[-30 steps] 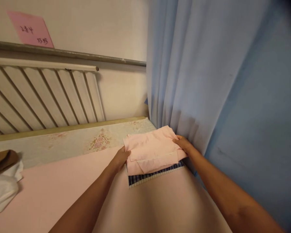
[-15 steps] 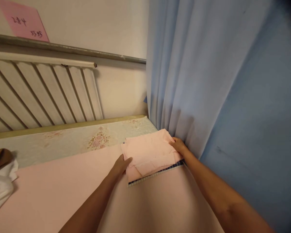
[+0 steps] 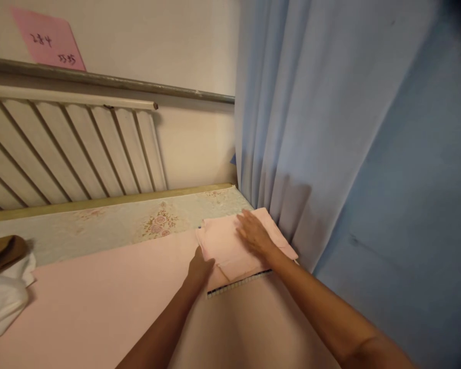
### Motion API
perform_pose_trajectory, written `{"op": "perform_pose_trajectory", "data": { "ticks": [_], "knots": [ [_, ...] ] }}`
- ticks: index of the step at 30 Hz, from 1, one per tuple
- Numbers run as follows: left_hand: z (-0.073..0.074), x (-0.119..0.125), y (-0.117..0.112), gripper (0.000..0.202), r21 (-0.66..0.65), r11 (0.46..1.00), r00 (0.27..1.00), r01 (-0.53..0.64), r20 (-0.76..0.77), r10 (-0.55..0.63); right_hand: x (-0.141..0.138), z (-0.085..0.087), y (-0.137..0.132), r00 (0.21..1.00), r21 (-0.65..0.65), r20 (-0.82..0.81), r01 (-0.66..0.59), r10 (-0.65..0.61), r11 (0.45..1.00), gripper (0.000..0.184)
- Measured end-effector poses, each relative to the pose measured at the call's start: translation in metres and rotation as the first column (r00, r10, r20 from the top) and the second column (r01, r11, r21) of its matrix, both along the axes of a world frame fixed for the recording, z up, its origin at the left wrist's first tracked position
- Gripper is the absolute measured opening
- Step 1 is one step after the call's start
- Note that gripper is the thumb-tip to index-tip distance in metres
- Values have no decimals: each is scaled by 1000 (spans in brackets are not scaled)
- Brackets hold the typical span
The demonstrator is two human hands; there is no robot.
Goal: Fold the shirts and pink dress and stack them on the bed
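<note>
A folded pink cloth (image 3: 225,240) lies in front of me, with a dark, checked edge (image 3: 240,284) showing from beneath its near side. My left hand (image 3: 201,266) grips the cloth's left edge, thumb on top; its other fingers are mostly hidden. Flat on top of the cloth rests my right hand (image 3: 255,236), open, its fingers stretched toward the far left and slightly blurred. Under the folded cloth spreads a larger pink sheet (image 3: 111,297).
A floral mattress (image 3: 119,218) runs along the wall below a white radiator (image 3: 77,148) and a metal pipe (image 3: 138,84). Blue curtains (image 3: 303,113) hang close on the right. White fabric (image 3: 7,302) and a brown item (image 3: 5,251) lie at left.
My right hand has let go of the cloth's right edge and moved left onto its top. My left hand stays at the left edge. The view has shifted slightly.
</note>
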State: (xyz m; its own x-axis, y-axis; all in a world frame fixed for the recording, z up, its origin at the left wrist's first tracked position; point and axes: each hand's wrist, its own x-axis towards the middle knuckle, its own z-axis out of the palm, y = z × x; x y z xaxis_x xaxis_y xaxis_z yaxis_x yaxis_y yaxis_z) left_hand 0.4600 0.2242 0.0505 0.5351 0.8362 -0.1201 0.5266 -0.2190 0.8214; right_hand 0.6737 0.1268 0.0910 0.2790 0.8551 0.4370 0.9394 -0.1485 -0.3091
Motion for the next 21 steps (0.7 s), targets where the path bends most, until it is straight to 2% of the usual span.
{"op": "perform_pose_trajectory", "data": {
  "ticks": [2,4,6,8,10,12,14,17,21],
  "knots": [
    [1,-2,-3,57,14,1000,1000,1,-25,-1,-23,-13,13,992,-68,104,-64,71,996,48],
    [4,-5,-9,63,40,999,998,3,-55,-1,-39,-29,21,981,-129,172,-66,88,989,48],
    [9,-4,-15,68,153,988,993,-26,-109,44,-45,-43,24,977,-140,199,-43,71,989,46],
    [14,2,-20,69,356,933,981,-53,-155,115,-46,-51,25,976,-121,210,-36,61,992,46],
    [17,16,-21,64,544,839,981,-14,-155,117,-44,-53,25,976,-108,209,-37,59,993,46],
    [15,34,-16,56,637,764,986,105,-164,1,-43,-52,25,977,-115,205,-38,61,993,47],
    [8,52,-6,51,642,732,971,227,-210,-117,-42,-52,24,977,-126,203,-38,63,991,50],
    [-10,68,11,48,563,790,959,241,-261,-107,-42,-57,25,981,-104,191,-19,39,994,49],
    [-25,70,24,50,506,839,959,199,-278,-60,-40,-66,29,984,-46,176,-18,25,999,46]
  ]
}}
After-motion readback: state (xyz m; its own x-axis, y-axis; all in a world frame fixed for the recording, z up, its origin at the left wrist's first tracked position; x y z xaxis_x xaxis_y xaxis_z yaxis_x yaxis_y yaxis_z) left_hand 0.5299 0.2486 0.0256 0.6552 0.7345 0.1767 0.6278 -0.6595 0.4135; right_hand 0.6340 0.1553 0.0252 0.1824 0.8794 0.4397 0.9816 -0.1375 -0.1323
